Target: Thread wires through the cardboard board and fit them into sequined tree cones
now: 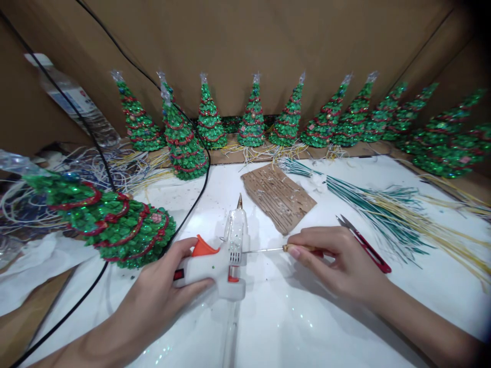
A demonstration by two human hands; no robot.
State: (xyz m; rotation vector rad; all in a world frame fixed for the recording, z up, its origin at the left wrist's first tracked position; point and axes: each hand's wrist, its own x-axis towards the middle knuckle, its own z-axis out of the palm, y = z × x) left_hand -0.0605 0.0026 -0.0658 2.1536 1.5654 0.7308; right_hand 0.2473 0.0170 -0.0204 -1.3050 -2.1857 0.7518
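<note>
My left hand (169, 278) is wrapped round the grip of a white hot glue gun (201, 268) with an orange trigger. Its nozzle points away from me, and a clear glue stick (231, 332) sticks out of the rear. Between my right thumb and fingers is a thin metal-shafted tool (264, 250) with a yellowish handle; my right hand (330, 255) covers most of that handle. The shaft reaches left to the side of the gun's body, where I cannot tell whether it goes in. Beyond the nozzle lies a ridged cardboard piece (280, 197) with bits of glue on it.
A green tinsel tree (126, 225) lies tilted at left, near my left hand. Several more trees (252, 120) line the back. Red-handled snips (368, 245) and a bundle of green and yellow wires (368, 204) lie at right. A black cord (199, 189) crosses the left side; a bottle (76, 102) leans behind.
</note>
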